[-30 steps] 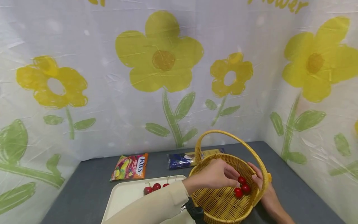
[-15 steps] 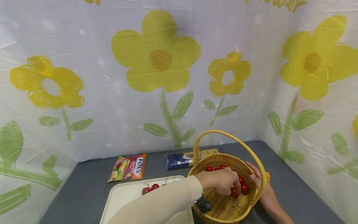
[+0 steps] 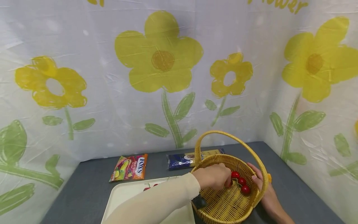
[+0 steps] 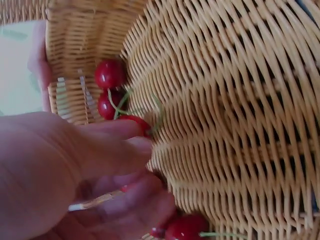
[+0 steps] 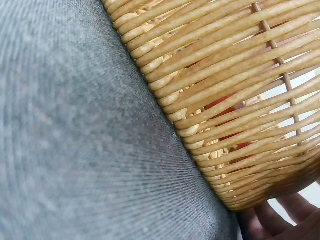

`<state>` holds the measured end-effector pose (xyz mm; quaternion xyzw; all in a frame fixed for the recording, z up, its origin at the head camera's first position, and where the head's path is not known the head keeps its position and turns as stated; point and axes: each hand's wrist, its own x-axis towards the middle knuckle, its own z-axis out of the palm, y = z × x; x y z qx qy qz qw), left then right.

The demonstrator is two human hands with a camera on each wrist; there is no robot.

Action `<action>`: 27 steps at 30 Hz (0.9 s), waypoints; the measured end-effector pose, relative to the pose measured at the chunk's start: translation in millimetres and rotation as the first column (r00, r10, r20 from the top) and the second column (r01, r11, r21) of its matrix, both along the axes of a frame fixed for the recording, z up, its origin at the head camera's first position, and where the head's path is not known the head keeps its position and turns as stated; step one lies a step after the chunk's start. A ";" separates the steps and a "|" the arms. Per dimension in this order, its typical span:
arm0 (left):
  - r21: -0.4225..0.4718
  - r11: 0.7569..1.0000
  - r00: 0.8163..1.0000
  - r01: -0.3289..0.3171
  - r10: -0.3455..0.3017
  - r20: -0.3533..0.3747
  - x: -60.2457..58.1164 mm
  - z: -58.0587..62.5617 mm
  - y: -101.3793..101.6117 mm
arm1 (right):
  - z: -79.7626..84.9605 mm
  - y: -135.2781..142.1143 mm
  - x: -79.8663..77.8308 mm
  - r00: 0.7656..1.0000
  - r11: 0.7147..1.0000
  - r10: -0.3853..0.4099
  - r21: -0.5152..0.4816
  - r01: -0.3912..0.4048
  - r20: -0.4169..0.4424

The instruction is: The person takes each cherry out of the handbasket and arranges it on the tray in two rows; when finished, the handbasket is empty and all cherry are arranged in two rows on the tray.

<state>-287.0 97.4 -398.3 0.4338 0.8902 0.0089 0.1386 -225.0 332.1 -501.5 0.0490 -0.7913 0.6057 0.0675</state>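
Note:
My left hand (image 3: 213, 176) reaches down into the yellow wicker basket (image 3: 223, 214), curled around a cherry that its fingers mostly cover. In the left wrist view a thin stem (image 4: 97, 201) with a red end lies across the curled fingers (image 4: 150, 205). Several red cherries (image 3: 245, 189) rest inside against the right wall; one more cherry (image 4: 187, 227) sits just below the fingertips. My right hand (image 3: 264, 193) grips the basket's right side, thumb at the rim. From the right wrist, its fingers (image 5: 280, 217) show around the outer wall.
Left of the basket is a cream tray (image 3: 117, 199) with a few cherries (image 3: 146, 188), partly behind the left sleeve. Behind stand a Fox's candy bag (image 3: 129, 168) and a blue-and-gold packet (image 3: 181, 161). The basket's tall handle (image 3: 246, 146) arches over the opening. A flowered curtain (image 3: 112, 130) encloses the grey table.
Inside the basket, my left hand lowers among the cherries, then shifts back and left; the front cherry is gone from its spot. My right hand keeps its grip on the basket.

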 end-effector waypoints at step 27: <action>-0.098 0.988 0.992 0.120 -0.117 0.039 -9.5 -0.3 -3.8 | 1.6 -1.4 0.2 1.000 1.000 -0.023 0.008 0.023 0.015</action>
